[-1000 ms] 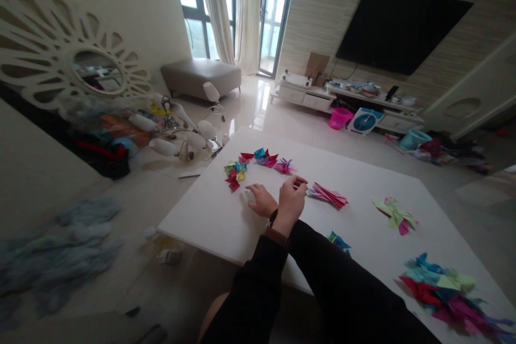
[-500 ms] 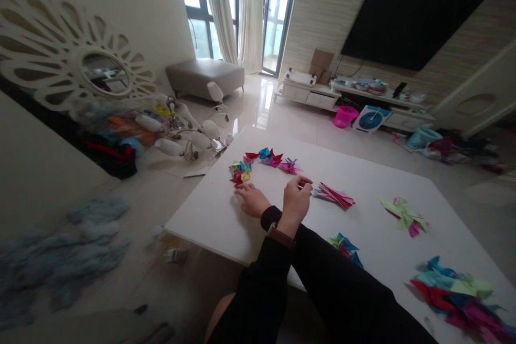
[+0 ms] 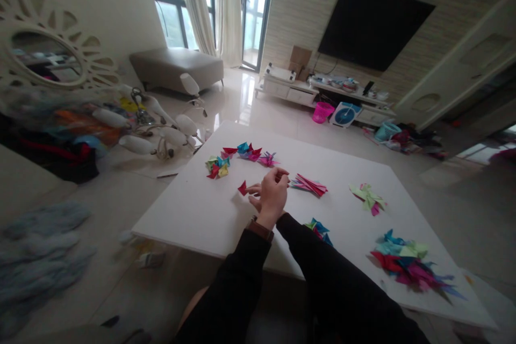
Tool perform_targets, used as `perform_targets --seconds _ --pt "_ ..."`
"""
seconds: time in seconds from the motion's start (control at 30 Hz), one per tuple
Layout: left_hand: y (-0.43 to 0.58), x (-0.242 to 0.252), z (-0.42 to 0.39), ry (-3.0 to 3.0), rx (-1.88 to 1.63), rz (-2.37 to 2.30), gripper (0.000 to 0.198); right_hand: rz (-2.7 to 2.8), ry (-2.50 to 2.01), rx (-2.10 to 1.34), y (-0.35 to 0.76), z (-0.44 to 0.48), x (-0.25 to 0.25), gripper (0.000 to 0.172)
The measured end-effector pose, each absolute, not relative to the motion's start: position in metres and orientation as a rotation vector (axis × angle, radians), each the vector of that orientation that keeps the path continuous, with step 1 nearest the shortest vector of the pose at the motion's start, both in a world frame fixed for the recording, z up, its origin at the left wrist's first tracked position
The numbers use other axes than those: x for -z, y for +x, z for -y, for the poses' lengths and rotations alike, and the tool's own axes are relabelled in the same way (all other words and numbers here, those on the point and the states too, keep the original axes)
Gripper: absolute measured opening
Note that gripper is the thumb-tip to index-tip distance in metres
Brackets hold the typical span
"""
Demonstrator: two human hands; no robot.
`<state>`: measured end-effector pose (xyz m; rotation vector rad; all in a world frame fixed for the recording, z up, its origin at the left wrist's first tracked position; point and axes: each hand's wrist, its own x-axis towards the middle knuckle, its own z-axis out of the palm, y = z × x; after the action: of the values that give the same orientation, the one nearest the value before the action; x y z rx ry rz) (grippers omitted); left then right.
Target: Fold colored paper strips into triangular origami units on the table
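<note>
Surroundings: folded pieces [image 3: 217,166] lie far-left of the red piece [image 3: 242,188]; pink stack [image 3: 309,185] lies right of both hands.
Obstruction: left hand [image 3: 272,196], fingers curled, grip unreadable, hides most of the right hand [image 3: 255,191].
Right hand: fingers spread on the surface [image 3: 193,215], one tip at the red piece.
Red piece: flat, left of the hands; long axis too small to tell.

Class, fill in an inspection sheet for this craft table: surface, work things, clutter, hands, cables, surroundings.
Surface: white table, square.
Work things: red folded paper; row of folded paper shapes; pink strips.
Clutter: mixed paper pile; green scraps; blue-green piece.
Hands: left hand raised, fingers curled; right hand mostly hidden behind it, fingertips by the red folded paper.
Cables: nothing seen on the table.
Surroundings: television, bench, chandelier on the floor.
</note>
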<state>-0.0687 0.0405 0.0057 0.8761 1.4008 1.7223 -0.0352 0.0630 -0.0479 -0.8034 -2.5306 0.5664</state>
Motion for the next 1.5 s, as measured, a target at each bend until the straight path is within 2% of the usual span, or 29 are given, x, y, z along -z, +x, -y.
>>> perform_targets --seconds 0.07,0.2,0.33,0.43,0.67,0.93,1.2,1.5 --pt "-0.067 -0.007 -0.037 0.879 -1.726 -1.384 0.012 2.381 -0.943 -0.677 0.007 -0.065 0.050 0.020" --pt "-0.058 -0.004 -0.036 0.876 -1.698 -1.374 0.011 1.599 -1.166 -1.167 0.089 -0.066 0.046 0.019" --pt "-0.037 0.004 -0.038 0.815 -1.593 -1.371 0.011 1.015 -1.114 -1.289 0.139 -0.067 0.033 0.021" --pt "-0.016 0.009 -0.039 0.798 -1.481 -1.325 0.014 0.810 -1.047 -1.358 0.155 -0.067 0.025 0.023" --pt "0.018 0.016 -0.046 0.716 -1.284 -1.078 0.035 0.890 -1.049 -1.320 0.179 -0.068 0.020 0.021" --pt "0.030 0.018 -0.058 0.665 -1.270 -0.972 0.042 1.320 -1.135 -1.087 0.195 -0.069 0.018 0.018" --pt "0.023 0.018 -0.059 0.661 -1.243 -1.003 0.035 1.466 -1.153 -1.132 0.193 -0.075 0.020 0.023" --pt "0.017 0.019 -0.061 0.721 -1.237 -1.044 0.027 1.534 -1.242 -1.028 0.184 -0.081 0.023 0.028"
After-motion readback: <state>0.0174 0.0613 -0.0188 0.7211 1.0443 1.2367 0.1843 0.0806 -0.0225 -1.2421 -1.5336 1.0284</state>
